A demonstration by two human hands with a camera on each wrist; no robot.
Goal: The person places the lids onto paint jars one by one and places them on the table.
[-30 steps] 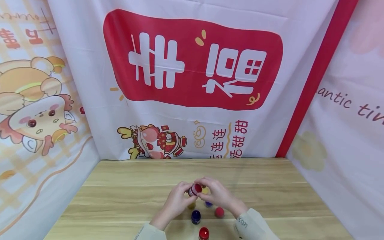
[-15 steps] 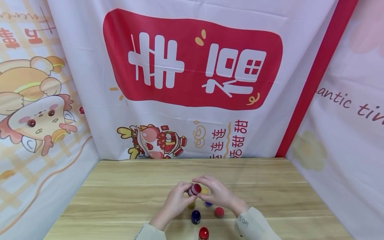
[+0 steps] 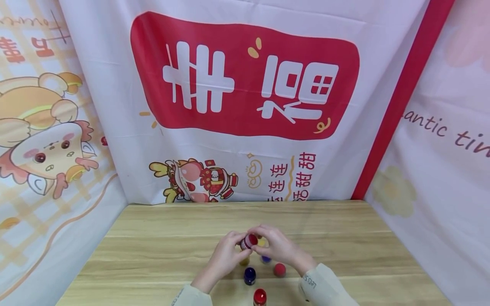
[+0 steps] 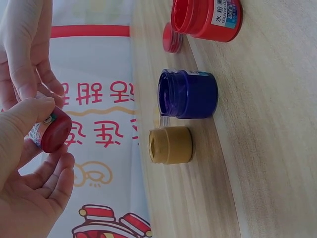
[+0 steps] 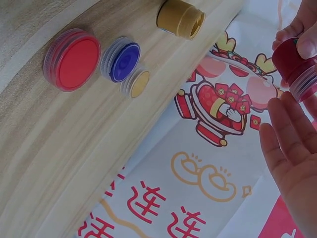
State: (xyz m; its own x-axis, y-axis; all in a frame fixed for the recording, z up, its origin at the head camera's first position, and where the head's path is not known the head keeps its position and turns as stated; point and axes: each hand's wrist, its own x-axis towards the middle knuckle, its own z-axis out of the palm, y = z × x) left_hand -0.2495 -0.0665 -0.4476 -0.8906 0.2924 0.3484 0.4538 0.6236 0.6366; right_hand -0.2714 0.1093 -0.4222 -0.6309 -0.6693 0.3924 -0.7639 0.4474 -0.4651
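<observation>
My left hand (image 3: 226, 253) holds a small dark red paint jar (image 4: 57, 130) above the table, tilted on its side with its base toward the left wrist camera. Its clear-rimmed lid (image 3: 252, 239) faces my right hand (image 3: 278, 247). Right thumb and fingers pinch that lid from both sides in the head view. Below stand an uncapped dark blue paint jar (image 4: 190, 94), an uncapped gold paint jar (image 4: 172, 145) and a bright red paint jar (image 4: 210, 17), open as well. The dark red jar's label is partly covered by the left fingers.
On the wood-grain table (image 3: 160, 255) lie a red lid (image 5: 77, 62), a blue lid (image 5: 121, 60) and a yellow lid (image 5: 137, 83), right of the standing jars. A printed white cloth (image 3: 245, 146) hangs at the table's back, with more cloth on both sides.
Half a second ago the right fingers were spread slightly off the lid; now they are back around it. The left hand and jar have barely shifted. The standing jars stay put.
</observation>
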